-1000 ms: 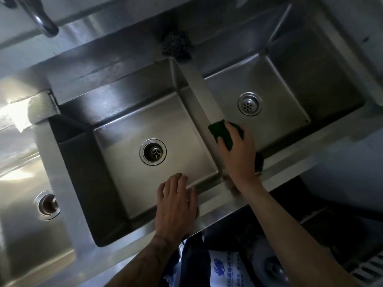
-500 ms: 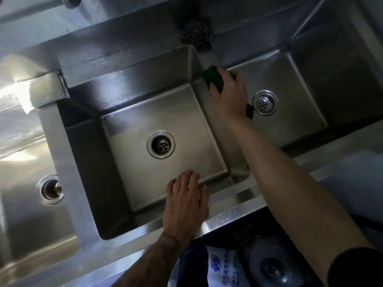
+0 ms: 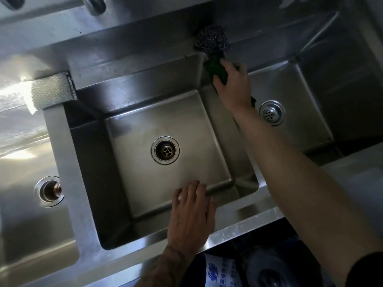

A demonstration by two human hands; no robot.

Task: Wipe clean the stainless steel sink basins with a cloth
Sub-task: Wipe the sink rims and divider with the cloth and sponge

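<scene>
Cloth [image 3: 217, 68], green, sits at the far end of the divider [image 3: 222, 125] between the middle basin [image 3: 145, 112] and the right basin [image 3: 300, 96]. On my feed the right hand [image 3: 234, 88] lies on top of it, fingers bent over the cloth and gripping it against the steel. A green edge shows past the fingertips and a dark scrap shows by the wrist. Just beyond the fingertips a dark steel-wool scourer [image 3: 212, 41] sits on the back ledge, touching or nearly touching the cloth; I cannot tell which. Right of the wrist I see the right basin's drain strainer [image 3: 272, 112]. The forearm crosses the divider and the front rim [image 3: 238, 224] of the sink.

Left hand [image 3: 191, 216] rests on that front rim, well nearer me than the right hand. Its fingers are spread and relaxed, holding nothing, with the fingertips hanging over the inner edge of the middle basin. Beyond those fingertips is the middle drain [image 3: 165, 150]. Far to the left of this hand a third basin shows its drain [image 3: 49, 191]. The base of a tap [image 3: 94, 3] is cut off by the top edge.
</scene>
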